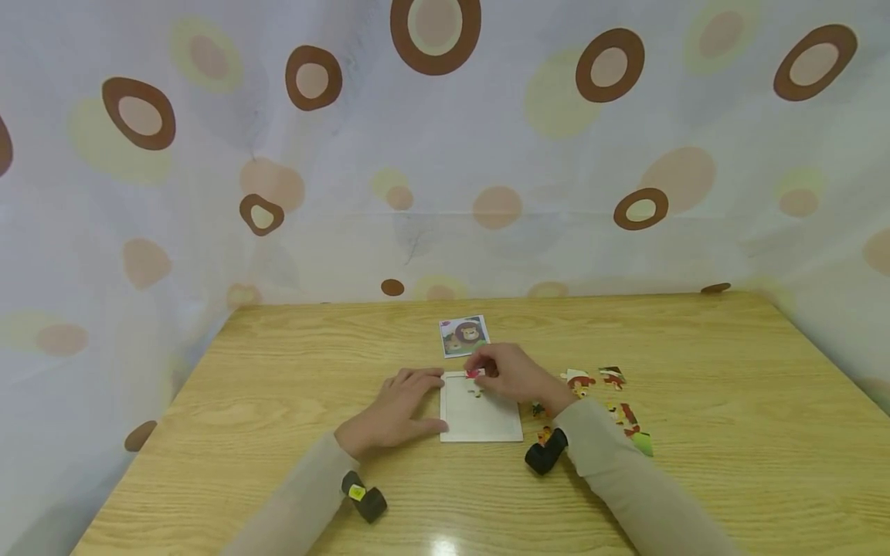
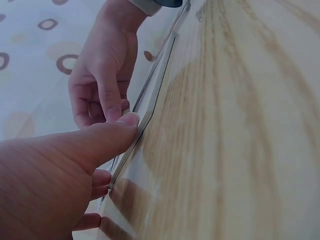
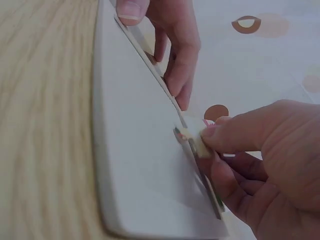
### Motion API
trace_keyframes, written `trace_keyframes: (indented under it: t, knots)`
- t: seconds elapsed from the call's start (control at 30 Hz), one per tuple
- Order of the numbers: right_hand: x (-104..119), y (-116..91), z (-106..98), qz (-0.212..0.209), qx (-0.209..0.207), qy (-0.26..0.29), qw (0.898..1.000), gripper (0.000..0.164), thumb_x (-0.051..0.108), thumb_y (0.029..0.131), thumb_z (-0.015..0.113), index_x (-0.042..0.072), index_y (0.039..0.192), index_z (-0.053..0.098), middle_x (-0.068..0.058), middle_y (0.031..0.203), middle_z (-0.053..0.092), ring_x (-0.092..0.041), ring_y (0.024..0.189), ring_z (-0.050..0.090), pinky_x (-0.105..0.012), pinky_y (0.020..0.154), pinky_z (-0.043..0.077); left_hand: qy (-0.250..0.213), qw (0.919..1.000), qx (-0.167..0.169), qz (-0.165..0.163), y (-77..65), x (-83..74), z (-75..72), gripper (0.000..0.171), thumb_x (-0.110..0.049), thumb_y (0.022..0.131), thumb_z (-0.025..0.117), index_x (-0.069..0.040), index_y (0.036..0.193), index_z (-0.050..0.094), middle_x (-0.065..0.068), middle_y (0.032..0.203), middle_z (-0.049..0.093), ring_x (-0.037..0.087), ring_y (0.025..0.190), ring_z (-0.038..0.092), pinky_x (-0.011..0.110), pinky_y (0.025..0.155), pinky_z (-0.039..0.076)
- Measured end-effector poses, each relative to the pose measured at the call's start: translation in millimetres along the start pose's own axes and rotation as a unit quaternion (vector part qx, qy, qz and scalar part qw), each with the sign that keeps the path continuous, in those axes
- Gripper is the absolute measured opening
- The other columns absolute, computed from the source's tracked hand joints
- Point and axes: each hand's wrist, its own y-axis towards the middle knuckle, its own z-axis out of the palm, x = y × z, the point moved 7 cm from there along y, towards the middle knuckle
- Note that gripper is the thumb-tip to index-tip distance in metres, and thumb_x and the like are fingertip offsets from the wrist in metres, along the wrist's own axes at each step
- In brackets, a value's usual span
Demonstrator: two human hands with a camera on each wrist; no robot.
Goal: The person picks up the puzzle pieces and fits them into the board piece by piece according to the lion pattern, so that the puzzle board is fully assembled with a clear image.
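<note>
A white puzzle tray (image 1: 480,426) lies flat on the wooden table. My left hand (image 1: 399,409) rests along its left side, thumb near the front corner and fingers at the back corner. The left wrist view shows that thumb (image 2: 117,132) at the tray's edge. My right hand (image 1: 514,377) reaches over the tray's back edge and pinches a jigsaw piece (image 1: 474,374) with pink on it. In the right wrist view, the right thumb (image 3: 235,132) and a curled finger hold the piece, partly hidden, close over the tray (image 3: 135,140).
Behind the tray lies a picture card (image 1: 463,336) with a lion. Several loose jigsaw pieces (image 1: 579,378) are scattered to the right, some partly behind the right forearm, with a green piece (image 1: 643,443) nearest the front. A spotted cloth (image 1: 445,255) hangs behind the table.
</note>
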Motion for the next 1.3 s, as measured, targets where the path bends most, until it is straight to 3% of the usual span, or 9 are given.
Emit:
trace_keyframes:
  t: [0.27,0.73,1.03,1.2,1.3]
  knots:
    - [2,6,13,0.012,0.001,-0.005,1.0,0.016,0.007,0.087,0.068,0.007,0.104,0.068,0.003,0.086,0.063,-0.007,0.073,0.052,-0.02,0.066,0.046,-0.001,1.0,0.002,-0.001,0.2,-1.2,0.1,0.061,-0.042,0.089,0.066,-0.007,0.136,0.048,0.009,0.153,0.036,0.031,0.136,0.032,0.055,0.106,0.027]
    - [11,13,19,0.008,-0.024,-0.016,1.0,0.01,0.009,0.085,0.072,0.008,0.093,0.067,0.002,0.081,0.062,-0.007,0.068,0.051,-0.02,0.064,0.045,0.001,1.0,0.0,-0.003,1.5,-0.2,0.0,0.062,-0.041,0.089,0.066,-0.006,0.136,0.048,0.009,0.152,0.037,0.031,0.136,0.032,0.054,0.106,0.028]
    - [8,18,15,0.042,-0.049,-0.043,0.997,0.019,0.018,0.08,0.079,0.009,0.09,0.065,0.0,0.08,0.059,-0.011,0.074,0.051,-0.024,0.067,0.044,-0.001,1.0,-0.005,0.0,0.2,-1.0,-1.7,0.061,-0.04,0.089,0.067,-0.006,0.135,0.049,0.009,0.151,0.039,0.031,0.135,0.033,0.054,0.105,0.028]
    - [-1,22,13,0.076,-0.041,-0.054,0.995,0.026,0.026,0.078,0.081,0.011,0.089,0.063,0.002,0.073,0.055,-0.01,0.066,0.047,-0.023,0.062,0.041,-0.003,1.0,-0.007,0.004,-1.0,-3.0,-3.1,0.058,-0.039,0.089,0.068,-0.009,0.135,0.051,0.009,0.15,0.04,0.031,0.134,0.034,0.054,0.104,0.029]
    - [-2,24,12,0.067,-0.031,-0.066,0.995,0.029,0.029,0.077,0.081,0.01,0.089,0.063,0.003,0.068,0.053,-0.009,0.061,0.045,-0.022,0.059,0.039,0.001,1.0,-0.004,0.007,-1.6,-4.2,-2.9,0.056,-0.039,0.089,0.067,-0.011,0.136,0.052,0.01,0.15,0.041,0.032,0.134,0.034,0.056,0.103,0.029]
